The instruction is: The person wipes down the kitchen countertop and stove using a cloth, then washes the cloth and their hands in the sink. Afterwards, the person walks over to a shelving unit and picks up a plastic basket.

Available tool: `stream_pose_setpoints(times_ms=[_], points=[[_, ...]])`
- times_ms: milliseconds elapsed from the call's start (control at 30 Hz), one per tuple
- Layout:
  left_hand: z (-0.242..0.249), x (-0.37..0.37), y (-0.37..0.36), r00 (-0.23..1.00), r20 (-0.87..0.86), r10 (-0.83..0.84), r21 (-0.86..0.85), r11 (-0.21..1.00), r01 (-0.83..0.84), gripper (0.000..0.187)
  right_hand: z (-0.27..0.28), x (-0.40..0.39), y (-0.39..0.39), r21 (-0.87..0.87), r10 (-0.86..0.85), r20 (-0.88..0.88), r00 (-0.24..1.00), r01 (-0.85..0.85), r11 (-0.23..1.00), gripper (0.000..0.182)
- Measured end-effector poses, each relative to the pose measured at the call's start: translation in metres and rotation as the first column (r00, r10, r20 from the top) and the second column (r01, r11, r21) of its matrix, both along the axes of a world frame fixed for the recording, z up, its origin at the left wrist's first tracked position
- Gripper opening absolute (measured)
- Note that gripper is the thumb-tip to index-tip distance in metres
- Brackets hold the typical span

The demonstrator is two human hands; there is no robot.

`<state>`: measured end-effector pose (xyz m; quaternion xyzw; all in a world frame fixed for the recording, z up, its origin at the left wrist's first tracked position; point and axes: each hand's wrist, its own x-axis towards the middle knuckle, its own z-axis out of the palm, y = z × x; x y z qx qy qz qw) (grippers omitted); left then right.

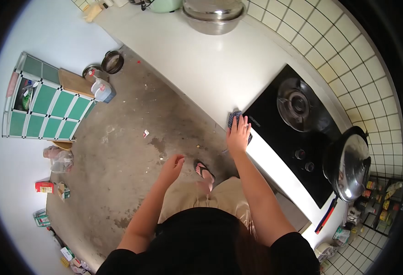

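My right hand [239, 135] presses down on a dark blue-grey cloth [234, 117] at the counter's front edge. Its fingers lie over the cloth, which sticks out beyond them on both sides. Just right of the hand is the front left corner of a black glass gas stove [268, 107]. Away from the counter, my left hand [171, 168] hangs above the floor in front of my body. Its fingers are loosely bent, and I see nothing in it.
A lidded pan [352, 165] stands at the stove's right end, its handle over the white counter [201, 59]. A lidded steel pot [215, 23] sits at the back. Across the floor [119, 160] stands a green cabinet [45, 101], with pots and a plastic jug [103, 90] near it.
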<state>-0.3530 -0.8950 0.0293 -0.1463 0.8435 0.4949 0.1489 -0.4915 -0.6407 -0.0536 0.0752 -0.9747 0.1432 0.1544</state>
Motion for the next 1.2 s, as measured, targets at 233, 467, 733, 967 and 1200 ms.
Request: stream_pose_setpoints(times_ms=[233, 467, 733, 967, 1200], points=[[-0.018, -0.019, -0.045, 0.996, 0.023, 0.088, 0.060, 0.994, -0.089, 0.024, -0.007, -0.063, -0.051, 0.060, -0.105, 0.076, 0.992, 0.101, 0.993, 0.058], [-0.013, -0.115, -0.064, 0.999, -0.015, 0.049, 0.087, 0.995, -0.047, 0.024, -0.012, -0.162, -0.089, 0.056, -0.214, 0.131, 0.968, 0.208, 0.977, 0.058], [-0.029, -0.271, -0.135, 0.979, -0.196, -0.054, -0.228, 0.974, 0.008, 0.025, 0.011, -0.281, -0.226, 0.023, -0.004, 0.220, 0.975, -0.001, 1.000, 0.055], [-0.026, -0.399, -0.166, 0.852, -0.312, -0.420, -0.616, 0.772, 0.154, 0.045, 0.007, -0.277, -0.223, -0.148, 0.248, 0.075, 0.966, -0.235, 0.961, 0.044], [-0.028, -0.461, -0.136, 0.854, -0.184, -0.487, -0.596, 0.746, 0.297, 0.055, 0.013, -0.289, -0.063, -0.107, -0.198, 0.039, 0.979, 0.201, 0.974, 0.050]])
